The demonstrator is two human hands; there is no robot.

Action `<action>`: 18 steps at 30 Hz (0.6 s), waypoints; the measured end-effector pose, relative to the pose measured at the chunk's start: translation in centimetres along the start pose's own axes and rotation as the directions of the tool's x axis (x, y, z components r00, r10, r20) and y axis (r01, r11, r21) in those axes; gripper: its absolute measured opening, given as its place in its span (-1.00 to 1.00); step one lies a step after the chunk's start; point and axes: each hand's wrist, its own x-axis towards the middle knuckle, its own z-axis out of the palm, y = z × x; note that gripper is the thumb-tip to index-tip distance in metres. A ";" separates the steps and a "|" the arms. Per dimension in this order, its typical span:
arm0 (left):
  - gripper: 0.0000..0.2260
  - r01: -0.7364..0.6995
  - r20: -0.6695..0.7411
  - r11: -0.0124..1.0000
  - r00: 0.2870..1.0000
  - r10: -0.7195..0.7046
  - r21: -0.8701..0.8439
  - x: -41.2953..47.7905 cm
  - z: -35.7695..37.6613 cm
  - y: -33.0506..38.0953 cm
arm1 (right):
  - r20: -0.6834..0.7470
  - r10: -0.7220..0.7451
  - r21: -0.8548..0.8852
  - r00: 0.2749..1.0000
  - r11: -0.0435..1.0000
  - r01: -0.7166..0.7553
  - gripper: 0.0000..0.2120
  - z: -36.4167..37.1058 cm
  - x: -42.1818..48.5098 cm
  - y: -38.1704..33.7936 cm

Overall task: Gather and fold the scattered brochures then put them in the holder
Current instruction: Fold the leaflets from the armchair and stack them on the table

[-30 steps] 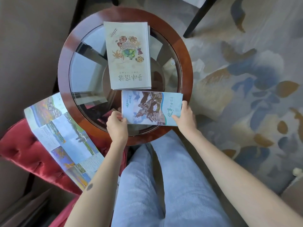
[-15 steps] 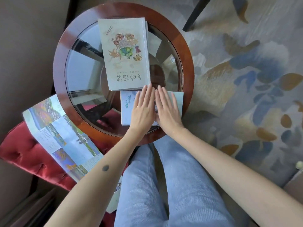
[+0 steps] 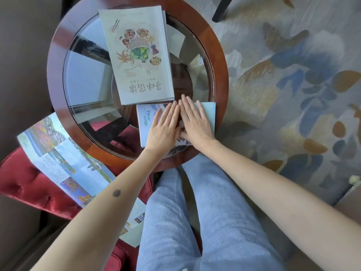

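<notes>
**Two flat hands press the small blue brochure**

The blue brochure [image 3: 145, 124] lies folded at the near edge of the round glass bench [image 3: 58, 85], just below the larger food brochure [image 3: 140, 55]. The left hand [image 3: 163, 128] and the right hand [image 3: 195, 124] rest on it side by side, touching each other. Their fingers [image 3: 190, 108] are straight and close together. The palms face down, so they press the paper rather than grip it.

This looks like the creasing step: the fold is made and is being flattened against the glass. The next move probably calls for curling the fingers under a free edge to lift the thin sheet, since it lies flush on the glass. It could then be stacked with the food brochure.

Further out, a long picture brochure [image 3: 64, 163] lies fully unfolded across the red seat [image 3: 23, 184] on the person's left. It is yet to be gathered and folded. The holder is not in view.
</notes>
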 end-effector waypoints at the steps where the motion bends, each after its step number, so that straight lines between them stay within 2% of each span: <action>1: -0.49 -0.022 0.021 0.999 1.000 0.021 0.037 -0.1 0.0 -0.5 | 0.008 -0.014 0.014 1.000 1.000 0.014 -0.17 -0.1 0.0 0.3; 4: -0.42 -0.049 0.062 0.990 0.997 0.041 0.131 -0.4 -0.3 -1.8 | 0.032 -0.047 0.020 0.998 0.999 0.047 -0.11 -0.3 -0.1 1.3; 6: -0.41 -0.014 0.058 0.987 0.998 0.005 0.158 -0.7 -0.4 -2.2 | 0.044 -0.030 0.005 0.999 1.000 0.030 -0.09 -0.2 -0.4 2.1; 12: -0.42 0.264 0.031 0.960 0.963 -0.268 0.092 -3.6 -0.2 -4.6 | 0.074 0.047 0.030 0.996 0.998 -0.049 -0.10 0.2 -2.1 5.0; 18: -0.41 0.276 0.040 0.959 0.960 -0.278 0.060 -4.0 -0.1 -4.6 | 0.083 0.054 0.073 0.995 0.996 -0.060 -0.10 0.2 -2.4 4.8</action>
